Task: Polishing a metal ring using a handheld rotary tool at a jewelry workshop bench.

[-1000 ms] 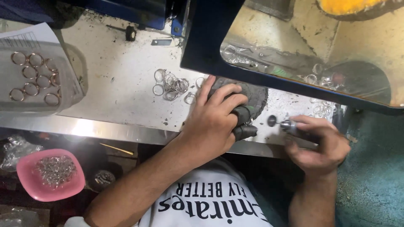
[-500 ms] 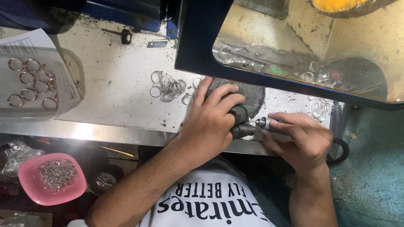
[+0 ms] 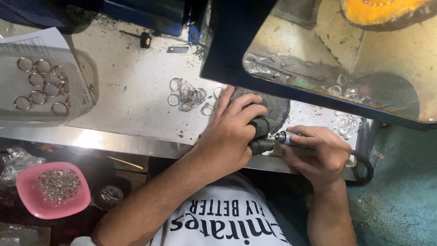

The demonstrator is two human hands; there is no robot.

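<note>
My left hand (image 3: 230, 134) rests on a dark round pad (image 3: 273, 108) at the front edge of the white workbench (image 3: 132, 86). Its fingers pinch a small dark clamp (image 3: 261, 134); what sits in the clamp is hidden by the fingers. My right hand (image 3: 316, 152) grips a slim rotary tool handpiece (image 3: 284, 137) like a pen, its tip touching the clamp. A black cable (image 3: 364, 164) runs from the handpiece to the right. A loose heap of silver rings (image 3: 189, 96) lies just behind my left hand.
A clear plastic tray (image 3: 43, 86) with several gold-coloured rings sits at the left. A pink bowl (image 3: 52, 189) of small metal rings stands below the bench. A dark-framed glass shield (image 3: 327, 54) hangs over the right side, with more rings (image 3: 346, 125) under it.
My right hand has brought the handpiece leftward until its tip meets the clamp held by my left hand. The left hand has stayed on the pad.
</note>
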